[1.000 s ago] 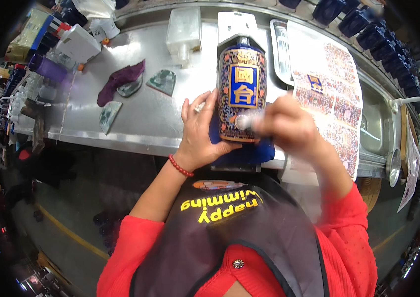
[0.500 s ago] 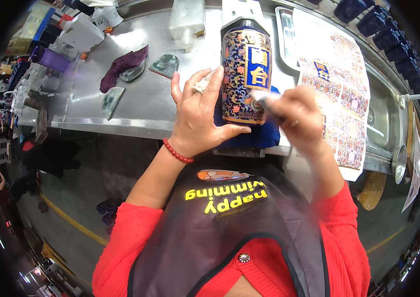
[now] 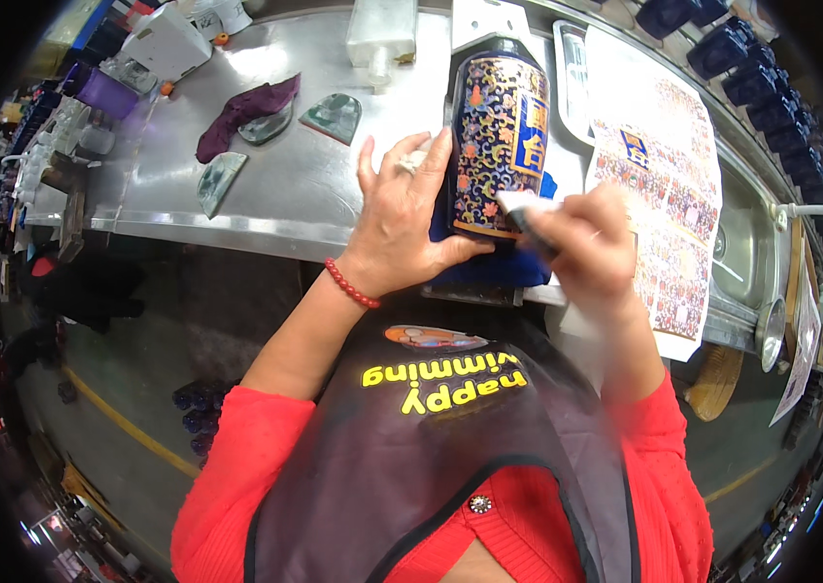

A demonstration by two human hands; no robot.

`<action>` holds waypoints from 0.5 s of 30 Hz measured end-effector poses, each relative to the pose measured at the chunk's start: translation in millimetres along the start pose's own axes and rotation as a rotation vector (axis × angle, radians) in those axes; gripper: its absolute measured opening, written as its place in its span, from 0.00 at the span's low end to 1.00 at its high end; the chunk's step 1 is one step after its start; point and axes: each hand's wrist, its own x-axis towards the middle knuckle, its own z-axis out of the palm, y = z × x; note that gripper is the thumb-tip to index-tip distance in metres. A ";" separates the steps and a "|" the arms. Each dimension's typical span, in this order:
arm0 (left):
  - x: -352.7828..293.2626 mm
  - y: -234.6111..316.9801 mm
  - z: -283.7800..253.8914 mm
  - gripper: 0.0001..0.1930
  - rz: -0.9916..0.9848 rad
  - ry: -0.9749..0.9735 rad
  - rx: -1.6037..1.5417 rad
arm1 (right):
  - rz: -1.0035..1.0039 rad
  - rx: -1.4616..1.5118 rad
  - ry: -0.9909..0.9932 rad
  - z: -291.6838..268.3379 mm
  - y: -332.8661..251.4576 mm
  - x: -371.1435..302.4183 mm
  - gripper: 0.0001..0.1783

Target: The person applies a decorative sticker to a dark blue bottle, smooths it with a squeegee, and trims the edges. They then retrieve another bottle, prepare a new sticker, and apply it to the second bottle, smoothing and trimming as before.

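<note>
A dark blue bottle (image 3: 497, 146), covered in a colourful floral pattern with a blue and gold panel, lies on a blue cloth (image 3: 499, 272) with its neck pointing away from me. My left hand (image 3: 400, 216) grips its left side, fingers along the body and thumb across the base; something white shows at its fingers. My right hand (image 3: 591, 238), smeared by motion, holds a small flat scraper (image 3: 531, 219) with a pale edge and a dark body. That edge is against the bottle's lower right part.
Patterned decal sheets (image 3: 654, 185) lie right of the bottle, beside a metal tray (image 3: 574, 83) and a sink (image 3: 743, 253). To the left are a purple cloth (image 3: 246, 117), flat green pieces (image 3: 332, 117) and a purple cup (image 3: 105, 89). A clear bottle (image 3: 381, 39) lies further back.
The bottle has rolled toward the right, so its blue panel now sits near the right edge and more floral pattern shows. The right hand has shifted slightly lower with the scraper.
</note>
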 end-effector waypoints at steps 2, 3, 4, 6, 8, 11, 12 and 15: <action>0.8 -3.4 -0.7 0.55 -0.062 -0.017 -0.318 | -0.233 0.283 -0.205 0.4 -1.6 -3.6 0.24; 2.1 -5.2 1.4 0.54 -0.127 -0.016 -0.562 | -0.159 0.343 -0.167 0.9 -0.7 -4.8 0.24; 2.4 -6.7 3.4 0.53 -0.198 -0.012 -0.823 | -0.212 0.374 -0.174 0.9 -1.6 -6.6 0.24; 2.3 -7.7 9.0 0.50 -0.223 0.003 -0.761 | 0.061 0.121 0.086 1.7 -0.5 -9.0 0.24; 1.8 -7.5 13.7 0.50 -0.224 0.007 -0.571 | 0.002 0.089 -0.028 1.7 0.2 -11.1 0.23; 1.2 -9.7 17.5 0.51 -0.220 -0.030 -0.539 | -0.204 0.304 -0.215 1.7 2.5 -14.3 0.23; 1.2 -11.2 17.9 0.52 -0.228 -0.040 -0.566 | -0.057 0.309 -0.175 1.5 2.2 -16.9 0.22; 0.8 -13.6 19.6 0.53 -0.227 -0.038 -0.582 | 0.077 0.144 0.072 2.3 7.6 -19.8 0.23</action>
